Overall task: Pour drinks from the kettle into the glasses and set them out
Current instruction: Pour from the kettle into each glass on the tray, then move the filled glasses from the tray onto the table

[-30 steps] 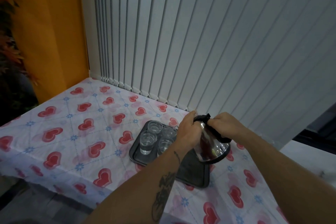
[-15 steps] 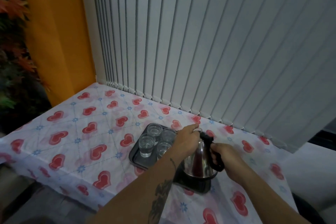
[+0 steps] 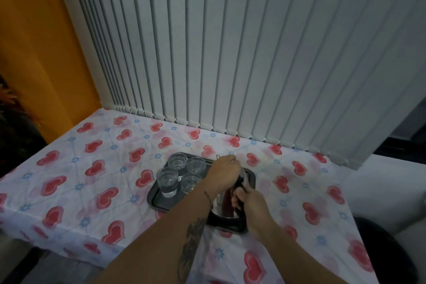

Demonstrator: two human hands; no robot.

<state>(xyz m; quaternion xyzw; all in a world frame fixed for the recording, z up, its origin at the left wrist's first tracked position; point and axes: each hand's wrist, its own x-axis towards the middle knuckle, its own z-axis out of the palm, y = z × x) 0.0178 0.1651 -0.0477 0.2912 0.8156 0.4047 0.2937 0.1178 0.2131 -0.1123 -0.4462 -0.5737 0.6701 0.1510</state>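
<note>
A shiny steel kettle (image 3: 224, 205) with a black handle stands upright on the right half of a dark tray (image 3: 159, 200). My right hand (image 3: 250, 203) is wrapped around the handle. My left hand (image 3: 224, 174) rests on the kettle's top and hides the lid and most of the spout. Several clear glasses (image 3: 167, 181) stand grouped on the left half of the tray; the nearest-left one holds some clear liquid.
The table wears a white cloth with red hearts (image 3: 96, 168). Grey vertical blinds (image 3: 230, 53) hang right behind the table. An orange wall (image 3: 34, 53) is at the left, and a dark round seat (image 3: 389, 249) sits at the lower right.
The kettle went from tilted and lifted above the tray to standing upright on it. My right hand slid down the handle; my left hand stayed on top.
</note>
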